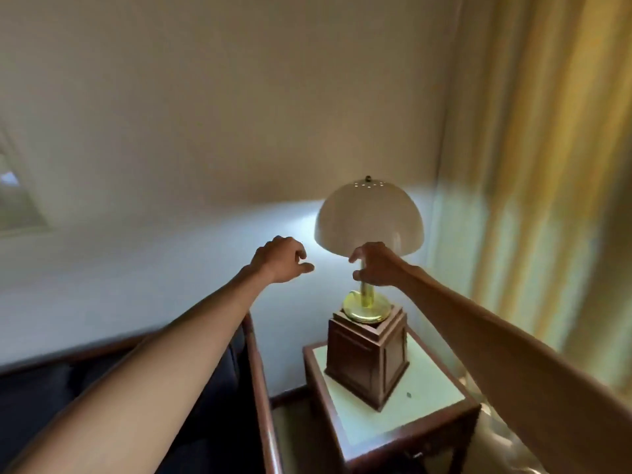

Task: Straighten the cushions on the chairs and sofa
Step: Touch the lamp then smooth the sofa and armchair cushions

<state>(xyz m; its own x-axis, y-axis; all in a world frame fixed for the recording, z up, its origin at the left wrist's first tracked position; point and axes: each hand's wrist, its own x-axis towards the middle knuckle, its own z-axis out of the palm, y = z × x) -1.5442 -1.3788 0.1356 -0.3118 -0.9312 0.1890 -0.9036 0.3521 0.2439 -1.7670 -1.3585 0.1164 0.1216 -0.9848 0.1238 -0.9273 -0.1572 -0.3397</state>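
- Plain pale walls meet in a corner right of centre, with a yellow curtain (pixel 547 148) hanging down the right side of the frame and a framed picture (pixel 17 200) at the far left edge.
- Lower centre-right stands a wooden side table (pixel 441 415) with a pale top; on it sits a dark wooden pedestal box (pixel 367 357).
- On the box rests a lit table lamp (pixel 369 217) with a cream dome shade and a brass stem and base.
- Right hand (pixel 378 265), centre frame, has its fingers curled at the lamp stem just under the shade; whether they actually clasp the stem I cannot tell.
- Left hand (pixel 282 258) hovers just left of the shade, fingers loosely curled, holding nothing.
- Lower left, a wooden-framed sofa (pixel 254 371) holds a dark blue cushion (pixel 41 398), partly hidden behind the left forearm.
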